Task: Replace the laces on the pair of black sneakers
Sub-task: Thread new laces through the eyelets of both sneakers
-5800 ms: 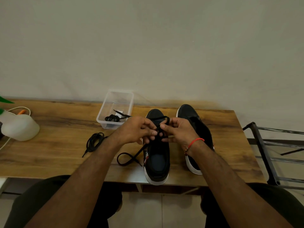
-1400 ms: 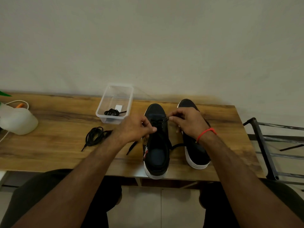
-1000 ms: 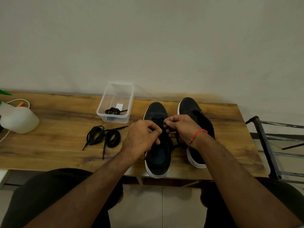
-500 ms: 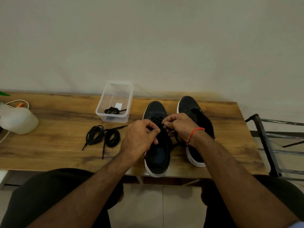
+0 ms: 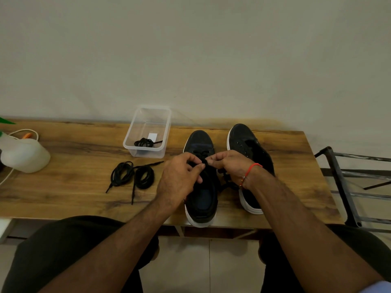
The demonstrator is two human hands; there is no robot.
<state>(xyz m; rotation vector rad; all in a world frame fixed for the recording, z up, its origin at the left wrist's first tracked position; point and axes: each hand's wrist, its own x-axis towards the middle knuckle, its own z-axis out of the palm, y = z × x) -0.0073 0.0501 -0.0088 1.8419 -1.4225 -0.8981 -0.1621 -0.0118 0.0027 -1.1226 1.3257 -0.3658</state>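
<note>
Hands meet over the left of two black fabric sneakers with white soles point(image 5: 201, 199), which stands on the wooden table point(image 5: 74, 178) with its heel at the near edge and its toe pointing at the wall. The left hand point(image 5: 179, 178) has its fingers curled in over the eyelet area, thumb and forefinger pinched together on the black lace point(image 5: 202, 155) threaded across the front of the shoe. The right hand point(image 5: 228, 166), a red thread band round its wrist point(image 5: 252, 167), is curled the same way, fingertips pinching the lace right beside the left hand's, the two nearly touching. A strand of the lace loops down between the two shoes under the right wrist.

The other black sneaker point(image 5: 249, 149) sits just beside the first, on its right, toe angled slightly away, its eyelets showing no lace; the right forearm covers part of its heel end.

On the table left of the hands lie two loose coils of black shoelace point(image 5: 133, 176), side by side and touching, tails trailing toward the near edge. Behind them stands a clear rectangular plastic tub point(image 5: 148, 153) with one more small black lace bundle point(image 5: 145, 142) and a white slip inside. At the far left edge stands a white plastic jug-like container point(image 5: 23, 155), partly cut off. A dark metal rack point(image 5: 347, 187) stands off the table's right end.
</note>
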